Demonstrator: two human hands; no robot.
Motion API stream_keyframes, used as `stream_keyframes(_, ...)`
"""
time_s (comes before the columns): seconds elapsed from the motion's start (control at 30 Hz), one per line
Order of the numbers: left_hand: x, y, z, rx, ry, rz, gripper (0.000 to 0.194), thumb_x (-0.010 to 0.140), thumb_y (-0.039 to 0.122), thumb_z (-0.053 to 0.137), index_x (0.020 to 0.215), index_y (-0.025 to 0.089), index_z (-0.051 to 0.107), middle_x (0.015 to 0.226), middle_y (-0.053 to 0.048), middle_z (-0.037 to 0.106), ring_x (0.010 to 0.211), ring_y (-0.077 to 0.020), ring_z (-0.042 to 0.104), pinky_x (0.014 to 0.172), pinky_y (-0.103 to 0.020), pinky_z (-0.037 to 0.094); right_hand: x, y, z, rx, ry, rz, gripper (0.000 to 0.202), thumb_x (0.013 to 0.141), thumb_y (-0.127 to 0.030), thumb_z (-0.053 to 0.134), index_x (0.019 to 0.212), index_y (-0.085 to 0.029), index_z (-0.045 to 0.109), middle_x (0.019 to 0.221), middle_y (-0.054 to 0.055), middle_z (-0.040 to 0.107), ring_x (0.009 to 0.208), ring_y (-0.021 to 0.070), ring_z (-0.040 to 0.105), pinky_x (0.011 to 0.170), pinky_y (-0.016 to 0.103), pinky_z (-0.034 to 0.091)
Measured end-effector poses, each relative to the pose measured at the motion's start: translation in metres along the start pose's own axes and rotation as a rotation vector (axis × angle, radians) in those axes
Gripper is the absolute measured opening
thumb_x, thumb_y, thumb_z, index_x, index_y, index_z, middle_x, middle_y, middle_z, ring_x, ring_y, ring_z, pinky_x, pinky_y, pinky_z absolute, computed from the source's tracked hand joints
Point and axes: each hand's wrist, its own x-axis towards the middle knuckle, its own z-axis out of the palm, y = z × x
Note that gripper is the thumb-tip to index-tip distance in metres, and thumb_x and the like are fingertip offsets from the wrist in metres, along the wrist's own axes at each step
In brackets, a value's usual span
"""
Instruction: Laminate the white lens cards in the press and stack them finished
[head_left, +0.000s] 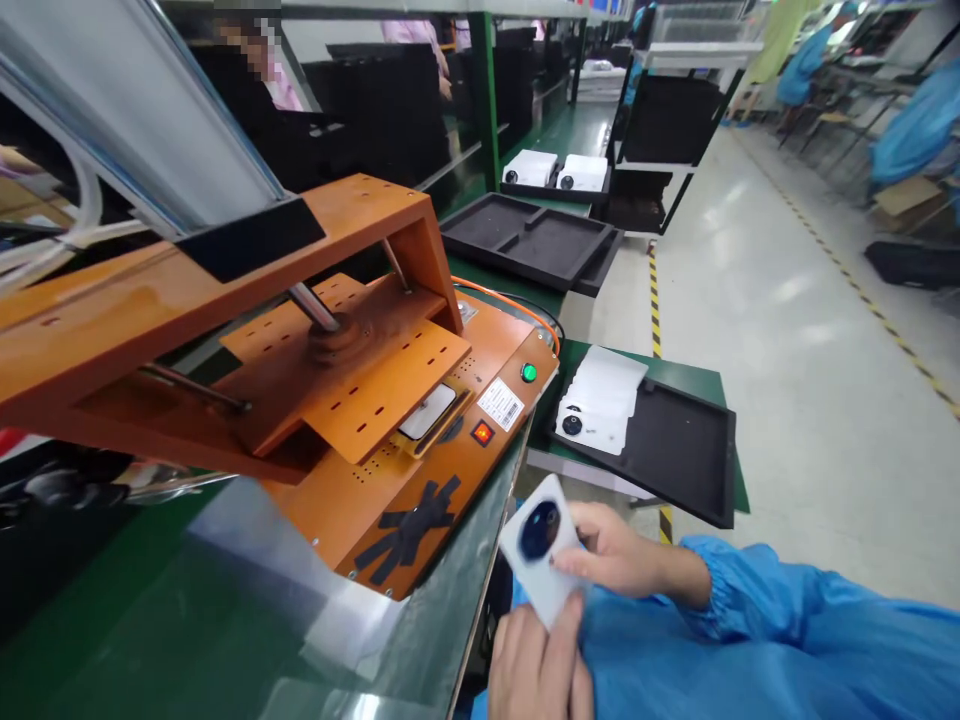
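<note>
A white phone back cover [544,575] with a large round black camera area is tilted up just past the bench edge. My right hand [619,550] pinches its right side, thumb on the face and fingers partly hidden behind. At the cover's lower end is my left hand [536,660], fingers curled and thumb lying against the cover. To the left, an orange press machine [382,370] has a white phone-shaped piece [429,410] lying in a fixture under its plate.
A black tray [686,450] holds overlapping white covers [600,395] on the right. Further back are black trays [525,235] and more white covers [581,172]. Clear plastic film [300,580] lies on the green bench. A wheeled rack [671,120] stands on the floor beyond.
</note>
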Motion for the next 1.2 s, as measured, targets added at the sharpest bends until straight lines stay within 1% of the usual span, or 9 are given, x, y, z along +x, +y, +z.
stream_keyframes(0.13, -0.001, -0.003, 0.007, 0.012, -0.058, -0.006, 0.044, 0.096, 0.022, 0.053, 0.139, 0.022, 0.061, 0.142, -0.016, 0.061, 0.121, -0.0281, 0.066, 0.091, -0.041, 0.061, 0.006, 0.061, -0.067, -0.529, 0.513, 0.272, 0.037, 0.100, -0.049, 0.049, 0.118, -0.019, 0.063, 0.097, 0.007, 0.075, 0.085, 0.0219, 0.072, 0.073, 0.035, 0.059)
stream_keyframes(0.3, -0.018, -0.014, 0.002, -0.152, -0.039, 0.001, 0.033, 0.097, 0.020, 0.054, 0.128, 0.020, 0.065, 0.116, -0.010, 0.074, 0.105, -0.0215, 0.071, 0.086, -0.033, 0.060, 0.034, 0.124, -0.161, -0.798, 0.549, 0.472, 0.023, 0.086, -0.039, 0.067, 0.096, -0.019, 0.071, 0.102, 0.013, 0.076, 0.097, 0.0291, 0.070, 0.090, 0.040, 0.055)
stream_keyframes(0.5, -0.006, 0.006, -0.025, -0.197, -0.103, -0.080, 0.029, 0.095, 0.019, 0.058, 0.123, 0.021, 0.066, 0.111, -0.006, 0.076, 0.098, -0.0178, 0.071, 0.088, -0.033, 0.059, 0.037, 0.151, -0.152, -0.935, 0.415, 0.537, 0.023, 0.082, -0.037, 0.069, 0.090, -0.017, 0.072, 0.091, 0.021, 0.074, 0.086, 0.0318, 0.071, 0.078, 0.042, 0.051)
stream_keyframes(0.67, -0.012, -0.010, -0.076, -0.196, -0.027, -0.334, 0.026, 0.097, 0.019, 0.056, 0.118, 0.023, 0.070, 0.105, -0.005, 0.078, 0.096, -0.0167, 0.069, 0.088, -0.033, 0.056, 0.035, 0.186, -0.160, -1.081, 0.444, 0.259, 0.042, 0.084, -0.046, 0.061, 0.105, -0.011, 0.073, 0.115, 0.038, 0.065, 0.111, 0.0459, 0.064, 0.081, 0.056, 0.044)
stream_keyframes(0.8, -0.034, -0.074, -0.126, 0.111, 0.231, -0.734, 0.025, 0.100, 0.029, 0.052, 0.099, 0.023, 0.076, 0.101, -0.005, 0.077, 0.099, -0.0176, 0.069, 0.092, -0.033, 0.055, 0.032, 0.189, -0.127, -0.994, 0.438, -0.246, 0.025, 0.087, -0.043, 0.064, 0.101, -0.027, 0.077, 0.098, 0.028, 0.072, 0.094, 0.0350, 0.071, 0.078, 0.053, 0.049)
stream_keyframes(0.87, -0.043, -0.117, -0.146, 0.256, 0.336, -0.873, 0.030, 0.100, 0.035, 0.050, 0.099, 0.020, 0.076, 0.111, -0.009, 0.075, 0.110, -0.0218, 0.066, 0.103, -0.040, 0.050, 0.035, 0.166, -0.089, -0.872, 0.318, -0.427, 0.014, 0.085, -0.035, 0.070, 0.097, -0.034, 0.078, 0.089, 0.022, 0.073, 0.078, 0.0302, 0.072, 0.071, 0.051, 0.053)
stream_keyframes(0.97, -0.051, -0.169, -0.159, 0.404, 0.417, -1.020, 0.033, 0.097, 0.038, 0.055, 0.115, 0.018, 0.074, 0.133, -0.015, 0.067, 0.126, -0.0304, 0.056, 0.111, -0.052, 0.040, 0.044, 0.115, -0.024, -0.732, 0.093, -0.700, 0.031, 0.081, -0.020, 0.075, 0.104, -0.040, 0.076, 0.083, 0.014, 0.073, 0.070, 0.0271, 0.070, 0.060, 0.047, 0.054)
stream_keyframes(1.07, -0.057, -0.191, -0.155, 0.477, 0.414, -1.105, 0.035, 0.092, 0.040, 0.063, 0.119, 0.020, 0.073, 0.138, -0.013, 0.066, 0.131, -0.0348, 0.052, 0.110, -0.057, 0.035, 0.054, 0.067, 0.033, -0.611, -0.156, -0.884, 0.043, 0.082, -0.013, 0.069, 0.118, -0.036, 0.071, 0.085, 0.006, 0.074, 0.072, 0.0233, 0.070, 0.060, 0.041, 0.057)
stream_keyframes(1.2, -0.061, -0.187, -0.147, 0.513, 0.417, -1.132, 0.031, 0.094, 0.040, 0.063, 0.116, 0.022, 0.075, 0.135, -0.010, 0.068, 0.128, -0.0305, 0.054, 0.109, -0.051, 0.036, 0.067, 0.031, 0.086, -0.505, -0.302, -0.935, 0.039, 0.087, -0.012, 0.061, 0.123, -0.027, 0.065, 0.089, 0.006, 0.074, 0.075, 0.0203, 0.066, 0.063, 0.038, 0.055)
